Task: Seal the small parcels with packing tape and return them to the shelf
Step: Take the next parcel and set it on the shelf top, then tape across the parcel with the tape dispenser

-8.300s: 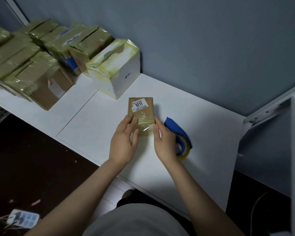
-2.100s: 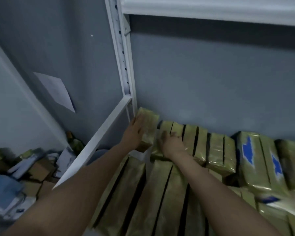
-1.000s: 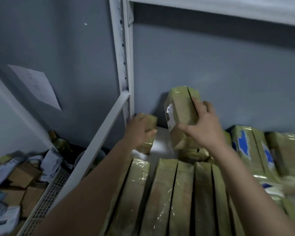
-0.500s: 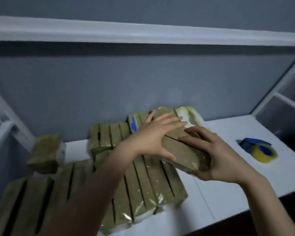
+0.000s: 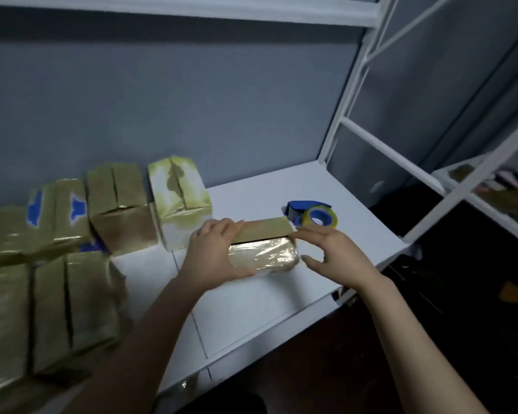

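So, parcel (image 5: 263,249) sits low over the front-middle of the white shelf (image 5: 281,303), long side left-right; can't tell if it rests on the board or is just lifted. Its near half is glossy w/ clear tape, the far half is plain brown, and a dark slit runs btwn the two.

L hand (image 5: 213,252) is clamped on the parcel's left end: fingers curl over the far top edge, thumb runs along the near side. R hand (image 5: 332,252) is at the right end w/ fingers spread and loose, gripping nothing. Its index tip touches the far right corner; the thumb is just beside the near right corner, a small gap showing.

Dispenser (image 5: 311,218), blue w/ a yellowish roll, lies on the shelf just behind the R hand, near the parcel's right end but not touching it.

Left of the parcel, a white box (image 5: 178,201) w/ yellowed tape stands just behind the L hand. Next to it is a brown box (image 5: 120,210), then a box w/ blue marks (image 5: 57,216). A stack (image 5: 42,309) of taped brown parcels fills the near left, blurred.

Behind all this is a grey wall (image 5: 192,100); a white frame (image 5: 350,85) rises at the shelf's right end.
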